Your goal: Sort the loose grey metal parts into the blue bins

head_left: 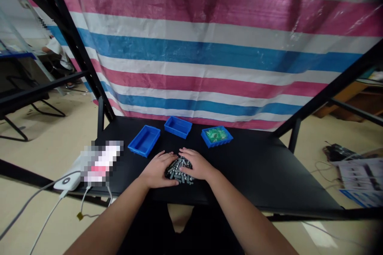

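Note:
A heap of small grey and silvery cylindrical parts (pixel 180 173) lies on the black tabletop (pixel 248 175), close to its front edge. They are too small for me to tell their exact kind. My left hand (pixel 156 170) curves around the heap's left side, thumb and fingers apart. From the right, my right hand (pixel 197 164) rests against the heap, its fingers spread over the far and near sides. Both palms touch the parts, and neither hand is closed around any of them. Some parts are hidden under the fingers.
Beyond my hands stand two blue trays with bare floors, a left one (pixel 145 140) and a middle one (pixel 178 126). A third blue tray (pixel 218 143) holds green pieces (pixel 216 134). At left lie a white device (pixel 68 182) and cables. A striped sheet (pixel 191 59) hangs behind.

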The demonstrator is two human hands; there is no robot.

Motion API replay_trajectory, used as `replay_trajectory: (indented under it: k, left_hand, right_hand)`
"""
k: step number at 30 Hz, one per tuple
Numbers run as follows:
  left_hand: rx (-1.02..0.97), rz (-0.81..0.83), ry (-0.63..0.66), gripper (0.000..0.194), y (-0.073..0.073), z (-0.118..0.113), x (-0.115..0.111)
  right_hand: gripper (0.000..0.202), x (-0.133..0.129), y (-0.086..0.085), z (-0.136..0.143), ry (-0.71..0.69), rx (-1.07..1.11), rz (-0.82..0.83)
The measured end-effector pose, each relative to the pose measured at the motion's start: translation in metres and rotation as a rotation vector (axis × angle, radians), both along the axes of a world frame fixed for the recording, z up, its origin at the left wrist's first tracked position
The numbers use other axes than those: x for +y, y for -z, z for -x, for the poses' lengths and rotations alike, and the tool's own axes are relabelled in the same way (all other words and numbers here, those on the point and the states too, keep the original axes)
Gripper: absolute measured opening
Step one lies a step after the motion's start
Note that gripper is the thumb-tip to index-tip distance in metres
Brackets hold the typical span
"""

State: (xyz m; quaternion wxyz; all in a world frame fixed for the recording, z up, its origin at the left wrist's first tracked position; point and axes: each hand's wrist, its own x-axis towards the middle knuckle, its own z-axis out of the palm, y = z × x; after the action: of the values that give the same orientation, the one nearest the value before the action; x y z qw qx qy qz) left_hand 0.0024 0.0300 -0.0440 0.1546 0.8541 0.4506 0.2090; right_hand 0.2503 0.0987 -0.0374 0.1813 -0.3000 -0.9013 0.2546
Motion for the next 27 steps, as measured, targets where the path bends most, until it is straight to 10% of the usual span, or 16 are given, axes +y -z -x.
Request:
replay_trajectory:
  k: [12,27]
  left_hand:
    - [0.007,-0.007,0.000,0.097,-0.001,-0.001,-0.001]
    - [0.013,-0.073,0.002,0.084,-0.002,-0.003,-0.004]
  right_hand:
    - [0.126,-0.038,0.010,-0.017,0.060,-0.076,-0.058]
    - [0.085,-0.041,0.011,-0.006,0.112,0.002,-0.073]
